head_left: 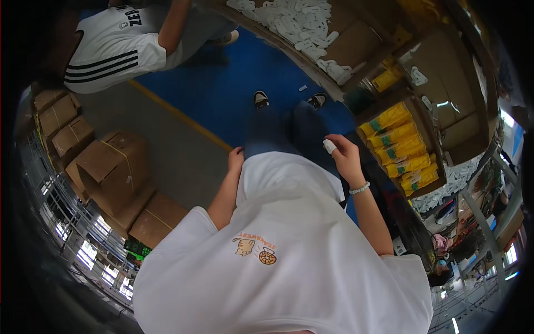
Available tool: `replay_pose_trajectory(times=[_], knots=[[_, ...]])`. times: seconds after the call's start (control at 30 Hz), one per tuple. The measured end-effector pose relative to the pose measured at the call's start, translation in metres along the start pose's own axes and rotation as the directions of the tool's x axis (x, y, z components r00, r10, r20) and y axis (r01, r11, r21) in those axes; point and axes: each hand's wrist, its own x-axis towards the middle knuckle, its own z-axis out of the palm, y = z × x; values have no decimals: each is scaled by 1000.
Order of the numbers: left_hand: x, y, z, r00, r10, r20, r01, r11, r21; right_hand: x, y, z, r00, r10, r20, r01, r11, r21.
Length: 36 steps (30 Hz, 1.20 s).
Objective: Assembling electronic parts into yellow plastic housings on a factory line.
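My right hand (346, 155), with a pale bead bracelet on the wrist, is raised beside my right hip. Its fingers are curled and closed around a small white piece (329, 146), whose exact kind I cannot make out. My left hand (236, 160) hangs at my left hip against the hem of my white shirt (278, 189); its fingers are mostly hidden. Nearest to my right hand is an open carton (439, 186) with yellow packets (397, 142) in a row.
White plastic parts (303, 25) fill a large box at the top. An open brown carton (456, 83) stands at the upper right. Stacked cartons (114, 158) are on the left. Another person (119, 50) in a white shirt is at the upper left. A small white item (302, 88) lies on the blue floor.
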Motion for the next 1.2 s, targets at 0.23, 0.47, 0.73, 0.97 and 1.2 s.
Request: replay_pose_trajectory(times=[0.23,0.47,0.73,0.97,1.2], knots=[[95,-137,2,995,-74,-64,67,991,-112,246,219,153,876,481,-18,-478,874,82],[127,-27,-17,946,324,8,-324,943,72,454,426,187,882,363,-302,-469,742,-479],[147,-63,5,909,414,-46,-414,910,12,574,551,164,957,152,-246,-289,505,-813],[146,-45,-1,907,418,-51,-416,909,33,587,544,187,927,-69,-368,-269,561,-783],[154,-22,6,900,428,-82,-424,903,67,444,405,238,889,-40,-456,-84,965,-248]])
